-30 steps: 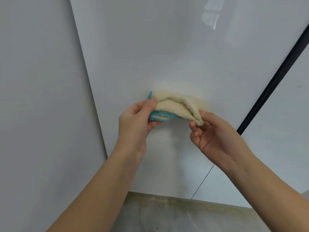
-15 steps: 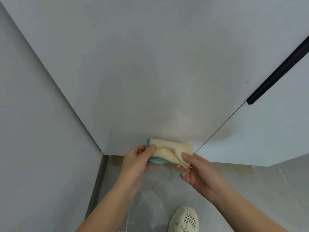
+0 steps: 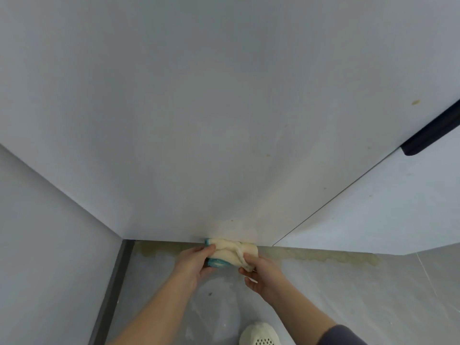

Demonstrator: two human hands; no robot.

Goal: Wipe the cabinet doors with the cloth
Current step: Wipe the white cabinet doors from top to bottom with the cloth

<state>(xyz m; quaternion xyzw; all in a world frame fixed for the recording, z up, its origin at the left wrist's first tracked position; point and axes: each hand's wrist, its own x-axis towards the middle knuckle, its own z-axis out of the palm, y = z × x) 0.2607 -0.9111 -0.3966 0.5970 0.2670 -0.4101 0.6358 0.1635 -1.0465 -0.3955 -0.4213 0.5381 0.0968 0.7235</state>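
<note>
The person is holding the folded cream cloth (image 3: pixel 231 250), blue-green at its left edge, at the bottom edge of the wide white cabinet door (image 3: pixel 224 120), just left of the thin seam with the neighbouring door (image 3: pixel 373 207) and low over the stained floor (image 3: pixel 336 295). The left hand (image 3: pixel 196 261) is wrapping its grip round the cloth's left end, thumb on top, while the right hand (image 3: pixel 260 273) is pinching a fold at the right end. A black handle (image 3: pixel 433 130) is showing far right, and a pale perforated shoe (image 3: pixel 260 334) is standing on the floor nearest the camera.
</note>
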